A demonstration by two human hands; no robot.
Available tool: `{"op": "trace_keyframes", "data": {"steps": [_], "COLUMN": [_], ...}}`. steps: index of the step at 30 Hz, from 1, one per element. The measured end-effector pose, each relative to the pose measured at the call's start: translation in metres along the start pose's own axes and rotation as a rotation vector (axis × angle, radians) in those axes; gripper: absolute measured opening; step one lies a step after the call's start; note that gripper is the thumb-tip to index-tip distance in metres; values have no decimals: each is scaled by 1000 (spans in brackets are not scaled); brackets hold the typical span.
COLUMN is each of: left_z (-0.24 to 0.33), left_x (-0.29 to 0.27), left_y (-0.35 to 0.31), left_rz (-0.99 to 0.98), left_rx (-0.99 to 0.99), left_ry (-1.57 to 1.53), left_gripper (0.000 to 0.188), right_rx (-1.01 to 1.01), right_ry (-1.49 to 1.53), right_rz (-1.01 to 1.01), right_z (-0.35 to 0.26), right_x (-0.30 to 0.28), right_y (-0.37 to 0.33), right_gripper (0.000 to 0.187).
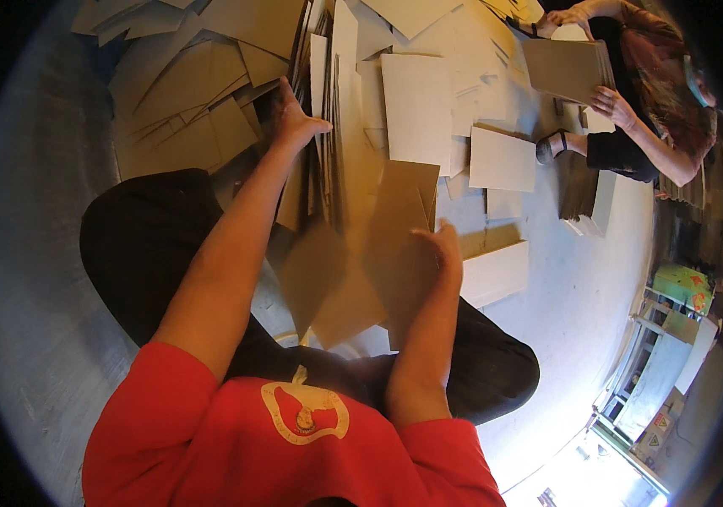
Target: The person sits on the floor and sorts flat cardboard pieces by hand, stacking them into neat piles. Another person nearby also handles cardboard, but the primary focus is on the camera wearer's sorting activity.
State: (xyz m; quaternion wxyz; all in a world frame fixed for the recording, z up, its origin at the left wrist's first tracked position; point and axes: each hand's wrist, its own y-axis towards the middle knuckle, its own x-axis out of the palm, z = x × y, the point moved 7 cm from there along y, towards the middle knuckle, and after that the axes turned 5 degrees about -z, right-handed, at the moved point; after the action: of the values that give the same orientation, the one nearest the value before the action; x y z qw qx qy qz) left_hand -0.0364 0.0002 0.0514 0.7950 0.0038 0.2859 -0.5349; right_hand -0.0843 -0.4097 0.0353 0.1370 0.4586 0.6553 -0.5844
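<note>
Flat cardboard sheets lie and lean all around my two hands. My left hand [298,125] is open, thumb and fingers spread, against the near left side of a row of cardboard sheets [325,110] standing on edge. Its thumb meets the sheet edges. At the right, my right hand [443,245] is closed on the right edge of a brown cardboard sheet [399,237], thumb across its face. That sheet is tilted between my knees. Another brown sheet [315,275], blurred, leans just left of it. The lower ends of the standing row are partly hidden.
Loose cardboard pieces [184,84] spread over the floor at the far left. Pale sheets [417,106] lie ahead, and a pale block of sheets [497,272] sits by my right knee. A co-worker at the far right holds a cardboard stack [568,69], near another stack [585,198].
</note>
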Motion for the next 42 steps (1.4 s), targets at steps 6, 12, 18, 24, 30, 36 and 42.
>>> {"op": "trace_keyframes", "data": {"steps": [6, 12, 18, 24, 30, 36, 42], "left_z": [13, -1, 10, -7, -3, -30, -19], "left_x": [5, 1, 8, -4, 2, -9, 6], "left_y": [-4, -5, -7, -3, 3, 7, 6], "left_rz": [-20, -22, -47, -21, -1, 34, 24], "left_rx": [6, 26, 36, 68, 58, -27, 13], "left_ry": [63, 15, 10, 20, 41, -22, -47], "left_gripper": [129, 128, 128, 129, 129, 127, 130], "right_rx": [-229, -653, -659, -458, -568, -553, -811], "right_ry": [12, -46, 262, -242, -58, 327, 148], "right_rz": [146, 588, -21, -69, -565, -840, 37], "right_z": [12, -204, -228, -212, -163, -131, -143], "right_x": [-8, -125, -44, 7, 74, -79, -287], "right_y": [6, -74, -21, -132, -117, -168, -222], "right_gripper": [35, 20, 54, 52, 50, 56, 42]}}
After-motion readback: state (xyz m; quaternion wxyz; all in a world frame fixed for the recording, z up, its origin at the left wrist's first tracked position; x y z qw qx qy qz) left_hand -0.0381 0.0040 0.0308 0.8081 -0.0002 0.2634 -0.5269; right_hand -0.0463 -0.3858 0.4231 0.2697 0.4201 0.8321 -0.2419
